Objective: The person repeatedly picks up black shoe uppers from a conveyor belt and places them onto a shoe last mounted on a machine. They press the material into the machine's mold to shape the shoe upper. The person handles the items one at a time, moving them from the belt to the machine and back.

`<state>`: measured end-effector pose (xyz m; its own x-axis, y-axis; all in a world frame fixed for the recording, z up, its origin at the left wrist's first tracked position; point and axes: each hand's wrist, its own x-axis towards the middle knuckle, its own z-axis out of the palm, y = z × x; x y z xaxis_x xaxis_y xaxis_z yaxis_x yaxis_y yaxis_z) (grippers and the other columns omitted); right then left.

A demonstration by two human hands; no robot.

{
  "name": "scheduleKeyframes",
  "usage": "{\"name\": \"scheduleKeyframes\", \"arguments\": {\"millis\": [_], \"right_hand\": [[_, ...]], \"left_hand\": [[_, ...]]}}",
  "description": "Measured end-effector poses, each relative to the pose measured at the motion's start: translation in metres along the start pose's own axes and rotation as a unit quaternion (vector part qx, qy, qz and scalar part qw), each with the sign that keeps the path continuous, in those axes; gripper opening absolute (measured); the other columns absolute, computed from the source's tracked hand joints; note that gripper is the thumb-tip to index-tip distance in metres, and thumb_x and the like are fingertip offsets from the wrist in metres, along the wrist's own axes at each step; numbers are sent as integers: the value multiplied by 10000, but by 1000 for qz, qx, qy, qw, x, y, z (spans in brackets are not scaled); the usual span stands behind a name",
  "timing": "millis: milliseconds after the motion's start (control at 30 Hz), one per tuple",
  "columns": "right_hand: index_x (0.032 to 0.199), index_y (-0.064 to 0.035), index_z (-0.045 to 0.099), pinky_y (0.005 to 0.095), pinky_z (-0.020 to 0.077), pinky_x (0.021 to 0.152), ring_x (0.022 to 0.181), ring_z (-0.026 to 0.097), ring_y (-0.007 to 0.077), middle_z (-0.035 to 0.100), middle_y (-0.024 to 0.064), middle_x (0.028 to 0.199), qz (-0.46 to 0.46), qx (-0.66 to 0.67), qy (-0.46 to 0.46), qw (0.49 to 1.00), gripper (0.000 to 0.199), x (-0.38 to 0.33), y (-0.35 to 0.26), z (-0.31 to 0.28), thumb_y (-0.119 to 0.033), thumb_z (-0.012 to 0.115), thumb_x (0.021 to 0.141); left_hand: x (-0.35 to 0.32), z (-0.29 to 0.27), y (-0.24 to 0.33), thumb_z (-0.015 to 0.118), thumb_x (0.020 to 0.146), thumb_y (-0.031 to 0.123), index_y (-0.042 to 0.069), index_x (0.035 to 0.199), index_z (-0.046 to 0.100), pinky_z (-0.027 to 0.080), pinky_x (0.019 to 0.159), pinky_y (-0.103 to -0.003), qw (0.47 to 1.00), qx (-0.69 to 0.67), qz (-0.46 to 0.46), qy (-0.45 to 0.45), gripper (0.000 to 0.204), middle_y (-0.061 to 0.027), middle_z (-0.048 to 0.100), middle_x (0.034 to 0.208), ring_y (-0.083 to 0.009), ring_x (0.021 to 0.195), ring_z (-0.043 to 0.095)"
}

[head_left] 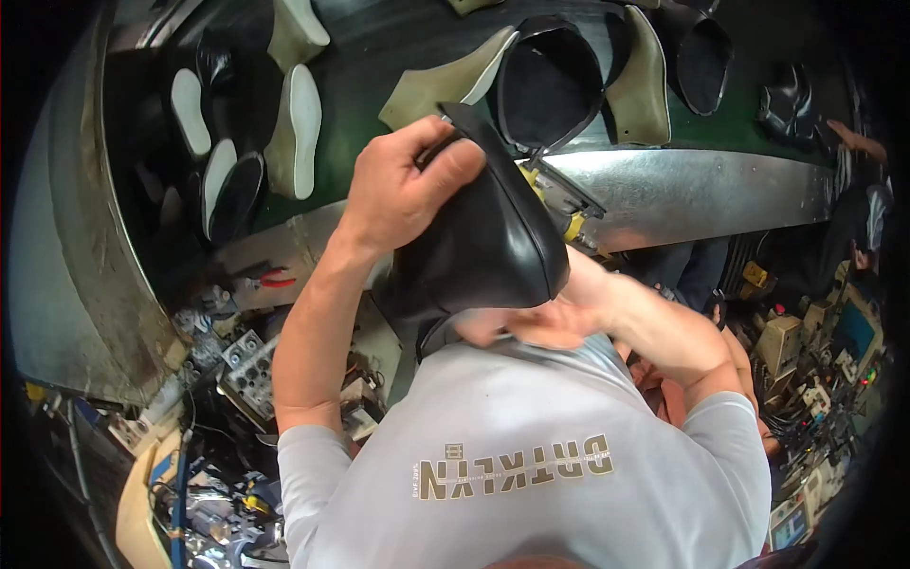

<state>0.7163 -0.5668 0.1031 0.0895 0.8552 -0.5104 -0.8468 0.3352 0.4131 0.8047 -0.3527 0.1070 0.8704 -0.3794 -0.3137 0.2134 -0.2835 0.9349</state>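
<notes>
A glossy black leather boot upper (pixel 483 237) with a long seam is held up in front of my chest. My left hand (pixel 403 185) grips its far edge, thumb and fingers closed round the leather. Close to my shirt, my right hand (pixel 545 318) is at the near end of the upper, partly behind it. Its fingers are smeared by motion, so their grip is unclear. Just beyond the upper lies a metal fixture with yellow parts (pixel 573 223).
Across the dark green conveyor belt (pixel 370 166) lie olive shoe lasts (pixel 640 81), white-soled pieces (pixel 303 133) and black boot uppers (pixel 550 85). A metal ledge (pixel 711 194) edges it. Red-handled pliers (pixel 275 278) lie at left. Machine parts crowd both sides; another person's hand (pixel 858 140) shows far right.
</notes>
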Motion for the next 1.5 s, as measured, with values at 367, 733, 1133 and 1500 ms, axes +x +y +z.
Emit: {"name": "scheduleKeyframes", "arguments": {"millis": [367,733,1133,1500], "right_hand": [[1407,19,413,277,479,939,1097,585,123,600,83,1223,-222,-398,68,888,529,24,53,42,-326,505,1017],[1384,17,446,251,460,853,975,549,82,615,43,1088,-292,-583,107,750,520,20,87,40,-358,471,1025],[1352,8,482,212,431,736,852,503,32,584,-24,964,-299,-549,113,772,503,8,86,13,-340,546,995],[1408,24,408,270,440,948,1091,533,111,574,60,1205,-276,-559,80,777,628,0,76,24,-300,662,933]], "left_hand": [[-122,-9,-9,662,815,616,45,849,665,488,593,-342,977,148,-71,135,573,-81,653,674,-226,628,643],[-149,-8,-3,660,823,605,54,864,667,493,563,-342,977,163,11,134,552,-73,671,672,-242,604,663],[-138,4,3,655,824,603,36,864,667,469,536,-357,978,196,-3,74,568,-82,643,624,-241,561,633],[-127,6,4,712,820,522,55,869,669,420,509,-311,978,196,-22,72,472,-58,611,588,-166,493,559]]}}
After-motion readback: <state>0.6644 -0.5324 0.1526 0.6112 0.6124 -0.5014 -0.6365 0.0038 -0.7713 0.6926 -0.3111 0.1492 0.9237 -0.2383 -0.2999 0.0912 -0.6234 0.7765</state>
